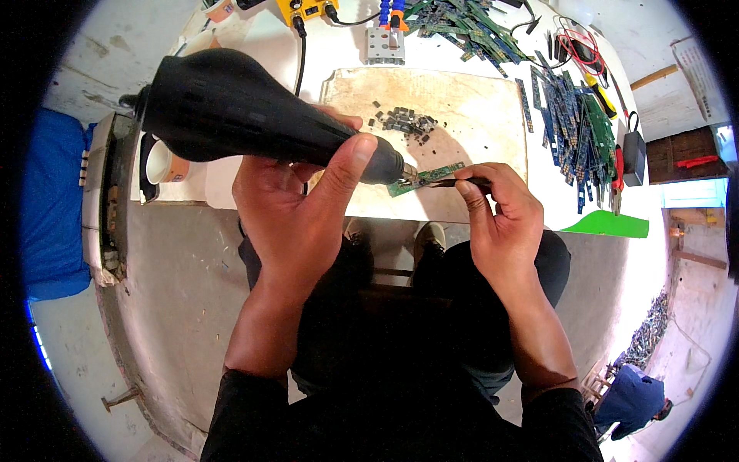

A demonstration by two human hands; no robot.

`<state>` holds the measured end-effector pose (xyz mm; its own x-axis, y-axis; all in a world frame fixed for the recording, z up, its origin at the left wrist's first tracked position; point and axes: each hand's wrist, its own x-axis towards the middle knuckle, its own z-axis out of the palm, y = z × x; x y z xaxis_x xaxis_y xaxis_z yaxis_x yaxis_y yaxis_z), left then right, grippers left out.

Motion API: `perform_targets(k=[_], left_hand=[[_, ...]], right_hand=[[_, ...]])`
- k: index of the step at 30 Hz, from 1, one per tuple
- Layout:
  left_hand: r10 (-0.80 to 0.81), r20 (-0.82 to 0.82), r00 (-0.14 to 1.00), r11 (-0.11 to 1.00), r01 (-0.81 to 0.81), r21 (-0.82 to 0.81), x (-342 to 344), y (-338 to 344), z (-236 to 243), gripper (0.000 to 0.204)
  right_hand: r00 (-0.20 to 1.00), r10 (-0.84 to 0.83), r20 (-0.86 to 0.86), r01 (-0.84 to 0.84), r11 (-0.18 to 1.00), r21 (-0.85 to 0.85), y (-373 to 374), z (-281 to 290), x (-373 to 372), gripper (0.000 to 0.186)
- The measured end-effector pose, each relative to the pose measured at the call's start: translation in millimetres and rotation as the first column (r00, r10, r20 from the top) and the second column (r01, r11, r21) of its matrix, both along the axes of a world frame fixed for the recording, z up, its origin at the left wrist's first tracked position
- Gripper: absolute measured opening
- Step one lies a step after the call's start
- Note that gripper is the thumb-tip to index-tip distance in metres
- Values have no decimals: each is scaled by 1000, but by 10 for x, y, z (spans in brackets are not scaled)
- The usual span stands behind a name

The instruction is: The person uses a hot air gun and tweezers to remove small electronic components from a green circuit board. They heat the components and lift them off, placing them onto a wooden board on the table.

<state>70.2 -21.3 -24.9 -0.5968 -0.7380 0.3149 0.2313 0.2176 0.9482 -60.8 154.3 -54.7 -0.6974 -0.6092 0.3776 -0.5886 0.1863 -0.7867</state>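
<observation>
My left hand (pixel 289 208) is closed around the body of a black hot-air gun (pixel 231 108), its metal nozzle pointing right and down at a small green circuit board (pixel 445 171). That narrow board lies near the front edge of a stained, pale work sheet (pixel 493 100). In my right hand (pixel 506 219), dark tweezers (pixel 473 182) are pinched between thumb and fingers. Their tips reach to the board beside the nozzle; whether they grip a part is too small to tell. Behind the board, small black and silver components (pixel 408 122) lie in a loose heap.
Piles of circuit-board strips lie at the right (pixel 570 123) and back (pixel 469 27). A yellow soldering station (pixel 308 9), a metal block (pixel 385 46) and a paper cup (pixel 160 163) stand around. Red-handled pliers (pixel 618 169) lie far right. Another person (pixel 631 400) sits at lower right.
</observation>
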Motion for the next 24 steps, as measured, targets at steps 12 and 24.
perform_targets(k=[12, 24], left_hand=[[-11, -30, 999, 1000, 11, 5, -2, -8, -20, 31], [4, -6, 1000, 1000, -4, 14, -8, 12, -2, 29]], right_hand=[[1000, -17, 3, 17, 1000, 22, 4, 13, 11, 11], [1000, 10, -22, -8, 998, 65, 28, 1, -5, 10]])
